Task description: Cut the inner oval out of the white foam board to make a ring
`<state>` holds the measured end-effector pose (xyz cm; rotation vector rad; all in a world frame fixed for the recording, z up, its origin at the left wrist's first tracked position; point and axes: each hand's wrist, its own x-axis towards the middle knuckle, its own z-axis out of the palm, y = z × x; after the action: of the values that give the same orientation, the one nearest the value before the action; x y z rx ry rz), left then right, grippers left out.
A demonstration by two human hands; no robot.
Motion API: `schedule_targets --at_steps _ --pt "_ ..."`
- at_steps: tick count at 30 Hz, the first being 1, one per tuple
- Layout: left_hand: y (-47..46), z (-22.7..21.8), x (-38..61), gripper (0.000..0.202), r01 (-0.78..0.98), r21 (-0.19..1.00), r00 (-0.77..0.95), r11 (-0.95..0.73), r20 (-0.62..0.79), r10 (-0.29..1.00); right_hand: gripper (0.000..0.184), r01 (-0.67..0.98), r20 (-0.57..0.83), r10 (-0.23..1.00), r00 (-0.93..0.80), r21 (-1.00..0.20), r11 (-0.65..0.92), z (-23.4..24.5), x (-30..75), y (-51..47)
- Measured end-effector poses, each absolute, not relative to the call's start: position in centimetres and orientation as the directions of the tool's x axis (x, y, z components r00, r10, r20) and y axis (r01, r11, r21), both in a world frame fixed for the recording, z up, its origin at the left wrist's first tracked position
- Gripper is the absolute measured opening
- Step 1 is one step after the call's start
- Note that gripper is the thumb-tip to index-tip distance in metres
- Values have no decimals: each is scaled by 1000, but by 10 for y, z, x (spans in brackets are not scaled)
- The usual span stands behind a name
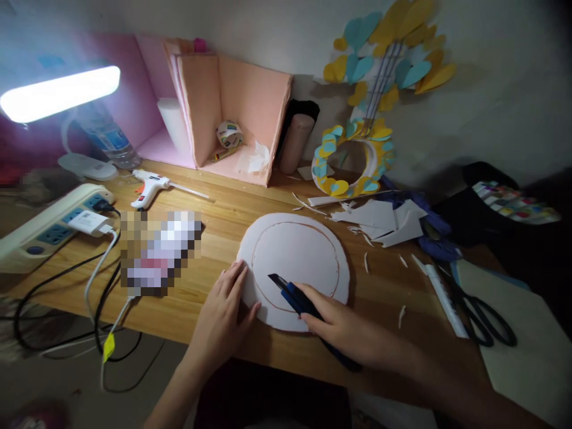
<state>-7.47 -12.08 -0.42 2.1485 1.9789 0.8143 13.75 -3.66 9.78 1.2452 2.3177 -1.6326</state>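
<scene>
A white foam disc (295,250) with a brown circle drawn on it lies on the wooden desk (214,205). My left hand (226,313) rests flat on the disc's left edge, fingers spread, pressing it down. My right hand (346,328) is closed around a blue utility knife (297,298), whose dark blade tip touches the disc near the drawn line at the lower left.
White offcuts (379,217) and black scissors (485,319) lie to the right. A glue gun (149,186), a power strip (42,229) with cables and a lit lamp (60,92) stand at the left. A pink foam box (232,116) and a paper-leaf wreath (353,158) stand at the back.
</scene>
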Motion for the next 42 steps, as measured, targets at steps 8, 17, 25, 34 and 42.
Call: schedule_targets --at_steps 8,17,25,34,42 --pt "-119 0 -74 62 890 429 11 -156 322 947 35 769 -471 635 -612 -544 337 84 112 -42" --pt "-119 -2 -75 62 889 426 24 -169 325 945 29 782 -450 640 -623 -336 525 91 103 -45" --pt "-119 0 -75 64 895 415 34 -165 305 952 25 753 -469 628 -621 -137 643 94 91 -49" --pt "-121 -4 -72 57 923 353 42 -150 296 954 29 709 -463 604 -649 -78 701 105 79 -45" --pt "-122 -4 -66 53 965 244 26 -98 282 959 11 724 -444 590 -674 -234 649 102 93 -39"
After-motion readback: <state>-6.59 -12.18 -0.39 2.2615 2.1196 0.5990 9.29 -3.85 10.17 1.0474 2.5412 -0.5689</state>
